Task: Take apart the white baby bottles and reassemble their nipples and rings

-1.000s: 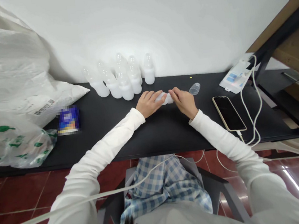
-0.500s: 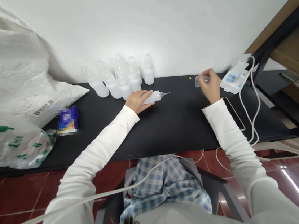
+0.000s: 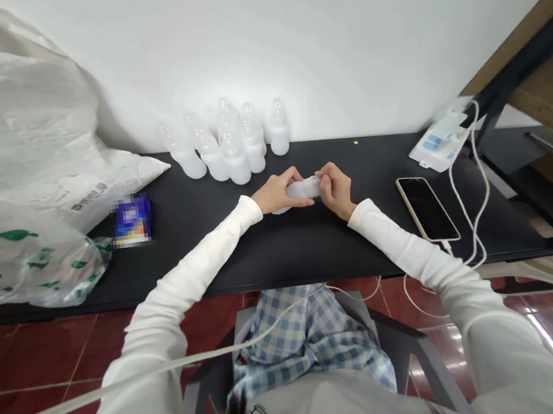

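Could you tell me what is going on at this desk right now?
A person seated at a black desk holds a small translucent bottle lying sideways between both hands. The left hand grips its body and the right hand pinches its other end. A cluster of similar bottles stands upright against the wall. A phone on a cable lies to the right, and a blue packet and plastic bags lie to the left.

Translucent bottle [image 3: 306, 188] — lying sideways, mid-table.
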{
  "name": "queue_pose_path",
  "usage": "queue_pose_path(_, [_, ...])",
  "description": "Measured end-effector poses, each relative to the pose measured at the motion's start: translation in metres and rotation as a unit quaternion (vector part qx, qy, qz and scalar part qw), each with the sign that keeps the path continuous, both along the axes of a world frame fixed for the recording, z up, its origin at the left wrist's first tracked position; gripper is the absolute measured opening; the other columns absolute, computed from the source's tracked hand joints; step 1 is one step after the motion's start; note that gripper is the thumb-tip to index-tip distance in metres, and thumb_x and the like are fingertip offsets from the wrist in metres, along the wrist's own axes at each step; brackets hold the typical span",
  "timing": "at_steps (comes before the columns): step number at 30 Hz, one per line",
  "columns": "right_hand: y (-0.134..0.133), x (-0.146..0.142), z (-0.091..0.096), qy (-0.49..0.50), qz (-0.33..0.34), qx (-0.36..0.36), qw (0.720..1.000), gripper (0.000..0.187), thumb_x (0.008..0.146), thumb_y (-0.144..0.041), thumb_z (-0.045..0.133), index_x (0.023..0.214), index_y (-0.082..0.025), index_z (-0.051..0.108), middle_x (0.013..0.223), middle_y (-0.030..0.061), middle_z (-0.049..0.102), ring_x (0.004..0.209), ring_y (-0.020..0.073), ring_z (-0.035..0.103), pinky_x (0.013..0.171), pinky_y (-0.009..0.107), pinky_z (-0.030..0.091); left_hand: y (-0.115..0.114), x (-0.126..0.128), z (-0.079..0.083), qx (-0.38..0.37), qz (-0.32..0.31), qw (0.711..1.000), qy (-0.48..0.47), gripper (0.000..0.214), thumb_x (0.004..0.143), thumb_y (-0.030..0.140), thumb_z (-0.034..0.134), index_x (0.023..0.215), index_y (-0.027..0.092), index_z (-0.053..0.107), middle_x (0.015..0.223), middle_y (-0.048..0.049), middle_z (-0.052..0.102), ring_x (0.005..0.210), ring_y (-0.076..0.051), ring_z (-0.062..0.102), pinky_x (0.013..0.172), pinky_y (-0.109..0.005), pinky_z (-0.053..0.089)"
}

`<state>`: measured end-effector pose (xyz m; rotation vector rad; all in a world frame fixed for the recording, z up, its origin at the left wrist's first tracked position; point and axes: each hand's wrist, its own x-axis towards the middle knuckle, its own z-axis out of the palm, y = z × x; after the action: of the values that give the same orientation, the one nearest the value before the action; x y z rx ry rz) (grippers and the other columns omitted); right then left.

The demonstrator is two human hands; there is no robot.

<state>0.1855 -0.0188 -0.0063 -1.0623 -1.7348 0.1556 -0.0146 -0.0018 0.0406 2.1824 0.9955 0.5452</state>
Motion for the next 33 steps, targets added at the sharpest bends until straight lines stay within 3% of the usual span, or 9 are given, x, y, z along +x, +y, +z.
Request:
queue_pose_path(3, [0.004, 0.007, -0.006, -0.024, 0.014, 0.005, 1.000, 0.040, 0.095, -0.053, 0.031, 0.087, -0.025, 0.057, 0.080, 0.0071, 0.062, 0.072, 0.0218, 0.060, 0.069, 0.041, 0.053, 0.009, -0.004, 0.009, -0.098, -0.052, 0.994, 0.001, 0.052, 0.067, 0.060, 0.077, 0.089, 0.022, 0.050, 0.068, 0.0042, 0.064, 0.066, -0.016, 0.061, 0.064, -0.029, 0.044])
queue_pose_path(10, [0.011, 0.020, -0.022, -0.145, 0.055, -0.012, 0.988, 0.035, 0.087, -0.057, 0.045, 0.085, -0.027, 0.064, 0.082, 0.0093, 0.066, 0.077, 0.0244, 0.064, 0.074, 0.043, 0.055, 0.019, 0.005, 0.021, -0.121, -0.139, 0.980, 0.075, 0.050, 0.064, 0.061, 0.075, 0.085, 0.022, 0.053, 0.069, 0.0035, 0.057, 0.064, -0.016, 0.055, 0.060, -0.029, 0.038])
queue_pose_path(14, [0.009, 0.017, -0.020, -0.103, 0.036, 0.005, 0.994, 0.039, 0.092, -0.055, 0.037, 0.085, -0.026, 0.063, 0.083, 0.0098, 0.066, 0.077, 0.0248, 0.063, 0.075, 0.044, 0.055, 0.017, 0.007, 0.027, -0.047, -0.121, 0.988, 0.082, 0.050, 0.069, 0.061, 0.074, 0.092, 0.022, 0.053, 0.078, 0.0016, 0.059, 0.071, -0.017, 0.058, 0.063, -0.028, 0.038])
queue_pose_path(19, [0.003, -0.003, -0.003, -0.007, -0.049, -0.039, 0.998, 0.036, 0.097, -0.050, 0.032, 0.086, -0.025, 0.055, 0.078, 0.0052, 0.062, 0.072, 0.0218, 0.059, 0.074, 0.040, 0.052, 0.007, 0.013, 0.028, 0.103, -0.051, 0.975, 0.192, 0.056, 0.079, 0.055, 0.074, 0.117, 0.019, 0.052, 0.097, -0.0064, 0.070, 0.082, -0.024, 0.068, 0.069, -0.029, 0.042])
queue_pose_path(22, [0.008, -0.012, 0.013, 0.030, -0.093, -0.109, 0.989, 0.033, 0.100, -0.043, 0.030, 0.078, -0.025, 0.048, 0.068, 0.0017, 0.055, 0.065, 0.0195, 0.054, 0.072, 0.038, 0.050, 0.002, 0.022, 0.021, 0.232, 0.016, 0.943, 0.239, 0.054, 0.084, 0.042, 0.073, 0.126, 0.015, 0.052, 0.109, -0.0155, 0.070, 0.097, -0.030, 0.070, 0.074, -0.032, 0.045])
queue_pose_path(25, [0.016, -0.012, 0.024, 0.019, -0.109, -0.189, 0.976, 0.035, 0.099, -0.040, 0.036, 0.067, -0.026, 0.038, 0.059, -0.0010, 0.045, 0.057, 0.0175, 0.045, 0.067, 0.035, 0.045, 0.004, 0.028, 0.007, 0.296, 0.051, 0.925, 0.232, 0.046, 0.088, 0.034, 0.070, 0.126, 0.013, 0.055, 0.108, -0.0180, 0.070, 0.101, -0.031, 0.069, 0.077, -0.033, 0.045])
queue_pose_path(29, [0.016, -0.007, 0.026, 0.013, -0.069, -0.222, 0.973, 0.039, 0.100, -0.049, 0.038, 0.069, -0.025, 0.040, 0.060, -0.0022, 0.046, 0.058, 0.0158, 0.047, 0.064, 0.031, 0.041, 0.011, 0.024, -0.018, 0.280, 0.074, 0.943, 0.165, 0.047, 0.084, 0.043, 0.073, 0.117, 0.014, 0.057, 0.102, -0.0127, 0.070, 0.096, -0.029, 0.068, 0.082, -0.036, 0.046])
queue_pose_path(33, [0.013, 0.001, 0.016, 0.080, -0.012, -0.173, 0.982, 0.051, 0.102, -0.061, 0.018, 0.097, -0.025, 0.053, 0.063, -0.0035, 0.052, 0.056, 0.0149, 0.052, 0.063, 0.029, 0.043, 0.019, 0.018, -0.046, 0.264, 0.147, 0.953, 0.004, 0.052, 0.081, 0.049, 0.076, 0.114, 0.019, 0.050, 0.108, -0.0101, 0.066, 0.101, -0.027, 0.065, 0.091, -0.040, 0.047])
